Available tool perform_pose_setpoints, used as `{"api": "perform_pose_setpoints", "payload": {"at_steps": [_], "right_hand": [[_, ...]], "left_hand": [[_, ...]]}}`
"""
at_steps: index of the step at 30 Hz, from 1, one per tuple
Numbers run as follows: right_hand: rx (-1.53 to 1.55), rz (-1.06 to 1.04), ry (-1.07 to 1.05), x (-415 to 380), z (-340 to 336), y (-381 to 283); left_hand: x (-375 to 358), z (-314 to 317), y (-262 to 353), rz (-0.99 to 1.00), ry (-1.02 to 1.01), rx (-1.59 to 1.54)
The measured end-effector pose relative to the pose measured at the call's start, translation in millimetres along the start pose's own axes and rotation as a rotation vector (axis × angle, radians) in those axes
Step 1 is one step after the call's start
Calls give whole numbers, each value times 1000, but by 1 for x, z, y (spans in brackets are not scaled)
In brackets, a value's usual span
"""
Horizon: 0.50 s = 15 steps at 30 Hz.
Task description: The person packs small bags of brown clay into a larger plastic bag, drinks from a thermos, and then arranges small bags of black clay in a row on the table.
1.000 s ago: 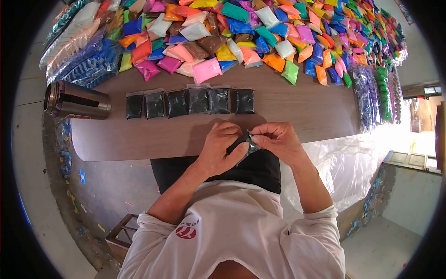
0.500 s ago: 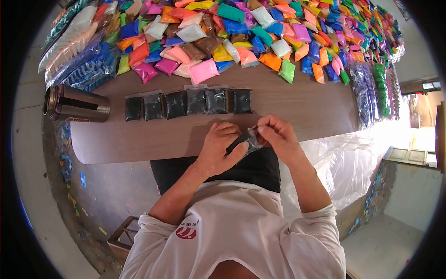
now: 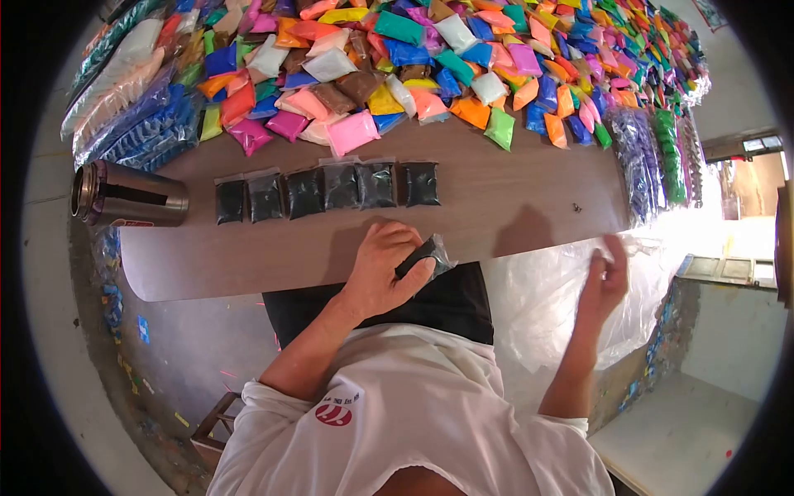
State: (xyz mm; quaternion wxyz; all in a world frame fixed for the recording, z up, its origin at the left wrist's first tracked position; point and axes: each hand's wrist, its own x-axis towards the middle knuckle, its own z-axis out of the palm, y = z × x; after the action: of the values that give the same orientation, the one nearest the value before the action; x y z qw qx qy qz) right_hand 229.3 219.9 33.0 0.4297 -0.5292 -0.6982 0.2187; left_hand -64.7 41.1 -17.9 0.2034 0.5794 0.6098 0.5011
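Observation:
My left hand (image 3: 387, 269) is wrapped round a clear packet (image 3: 438, 255) with black contents, at the table's front edge. Out to the right, past that edge, my right hand (image 3: 606, 277) is empty, its fingers apart. A tiny dark bit (image 3: 577, 207) shows against the right part of the table, above my right hand. Beyond my left hand several black packets lie in a row, from the leftmost packet (image 3: 230, 202) to one set slightly apart at the right end (image 3: 422, 183).
A big heap of coloured packets (image 3: 356, 87) covers the back of the brown table (image 3: 496, 178). At the left lies a metal flask (image 3: 136, 194) on its side. Bundled packets (image 3: 635, 157) hang at the right edge, above clear plastic sheeting (image 3: 542, 306).
My right hand has let go of the packet and moved away to the right. The tiny dark bit now shows over the table. My left hand still holds the packet.

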Motion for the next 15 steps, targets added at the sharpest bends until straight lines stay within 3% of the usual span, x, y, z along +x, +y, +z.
{"api": "perform_pose_setpoints", "payload": {"at_steps": [3,6,9,12,15], "right_hand": [[132,-28,-473,-43,42,-48],[401,238,-759,-76,88,-77],[508,277,-897,-72,114,-92],[685,221,-726,-71,136,-88],[747,289,-773,-64,134,-93]], "left_hand": [[1,0,1,16,-12,37],[2,0,1,44,10,48],[-2,-1,-1,-8,37,-1],[-4,-2,-2,-52,-18,13],[-3,-1,-2,-47,-18,30]]}}
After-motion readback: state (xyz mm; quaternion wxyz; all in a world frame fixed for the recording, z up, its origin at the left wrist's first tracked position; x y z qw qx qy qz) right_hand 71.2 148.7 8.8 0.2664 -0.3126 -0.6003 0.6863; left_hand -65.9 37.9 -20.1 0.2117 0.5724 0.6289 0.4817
